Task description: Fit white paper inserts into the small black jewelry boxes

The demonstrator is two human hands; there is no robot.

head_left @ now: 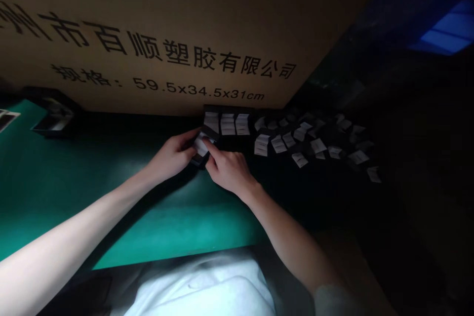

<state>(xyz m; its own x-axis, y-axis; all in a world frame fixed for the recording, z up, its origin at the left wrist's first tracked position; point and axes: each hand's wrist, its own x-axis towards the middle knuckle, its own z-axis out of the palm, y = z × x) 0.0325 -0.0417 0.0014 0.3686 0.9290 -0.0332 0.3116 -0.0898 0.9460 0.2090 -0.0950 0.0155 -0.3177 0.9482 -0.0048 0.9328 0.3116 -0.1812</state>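
Observation:
Between my two hands is a small dark box (200, 159) with a white insert (201, 144) in it, tilted above the green table. My left hand (175, 157) grips its left side, thumb at the lower edge and fingers behind it. My right hand (228, 168) is at the right side, its index finger pressing on the white insert and the other fingers curled by the box edge. Just behind, against the carton, stand dark boxes with white inserts (227, 124) in a row.
A large printed cardboard carton (166, 19) stands along the back of the green table (166, 227). Several folded white pieces (299, 159) lie scattered at the right. An open dark box (55, 121) sits at the left, and something blue (448, 29) shows at the upper right.

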